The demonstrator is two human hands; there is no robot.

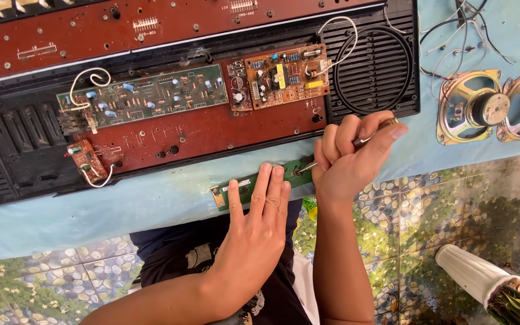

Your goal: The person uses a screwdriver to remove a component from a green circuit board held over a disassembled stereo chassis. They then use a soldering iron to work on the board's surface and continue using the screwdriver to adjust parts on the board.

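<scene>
My left hand [259, 225] lies flat, fingers together, pressing a narrow green circuit board [239, 186] at the near edge of the blue-covered table [91, 210]. My right hand [347, 156] is shut on a thin metal tool [365, 140], a screwdriver or soldering iron, whose tip touches the right end of that green board. Just beyond lies an opened black device case [368, 66] with red-brown boards, a long green circuit board [145, 93] and an orange-brown circuit board [287, 75] with white wires.
Two loose speakers [482, 108] with thin wires lie at the table's right end. A white ribbed pot with a plant [476, 274] stands on the pebble-patterned floor at lower right. My dark clothing shows below the table edge.
</scene>
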